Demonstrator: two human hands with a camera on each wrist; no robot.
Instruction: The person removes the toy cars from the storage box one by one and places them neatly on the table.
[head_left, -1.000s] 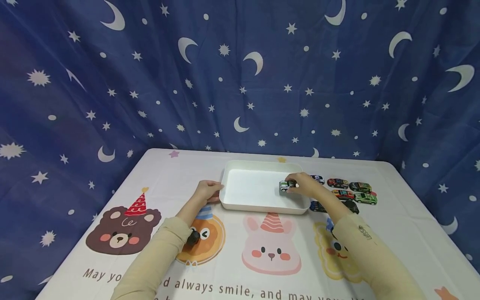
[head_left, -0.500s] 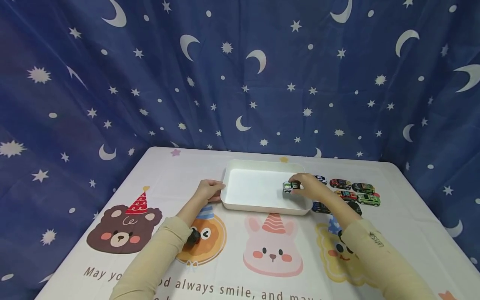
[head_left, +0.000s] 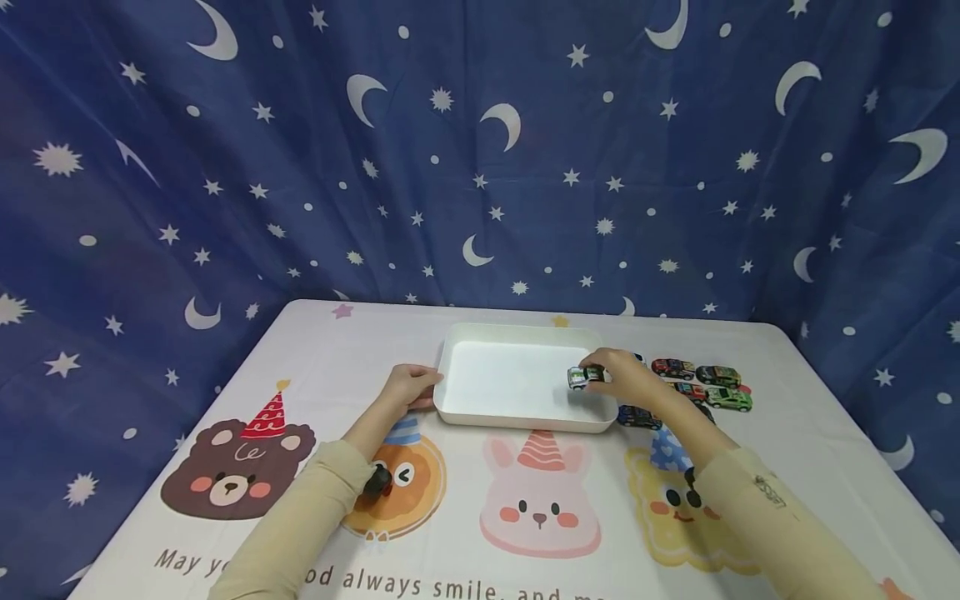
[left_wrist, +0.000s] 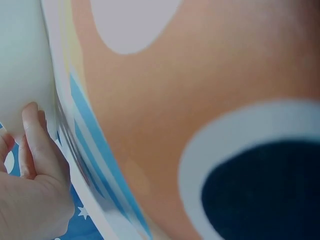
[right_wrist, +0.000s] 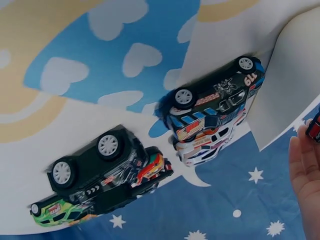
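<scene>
A white rectangular tray (head_left: pixel 498 379) lies on the table in the head view. My left hand (head_left: pixel 411 387) holds its left rim; in the left wrist view the fingers of the left hand (left_wrist: pixel 42 175) are against the tray wall (left_wrist: pixel 25 60). Inside the right part of the tray, my right hand (head_left: pixel 626 379) pinches a small white and green toy car (head_left: pixel 577 378). Whether the car touches the tray floor I cannot tell. At the right edge of the right wrist view, the right hand (right_wrist: pixel 306 175) shows only partly, with a dark bit of the car at its fingertips.
Several toy cars stand right of the tray, including a light green car (head_left: pixel 729 399), a red car (head_left: pixel 672 368) and a dark blue car (head_left: pixel 638 417). The right forearm partly covers them. A starry blue curtain (head_left: pixel 480 150) hangs behind the printed tablecloth (head_left: pixel 465 500).
Relative to the tray, the right hand and the toy car have shifted slightly right. The left hand stays at the tray's left rim. The head view has shifted a little.
</scene>
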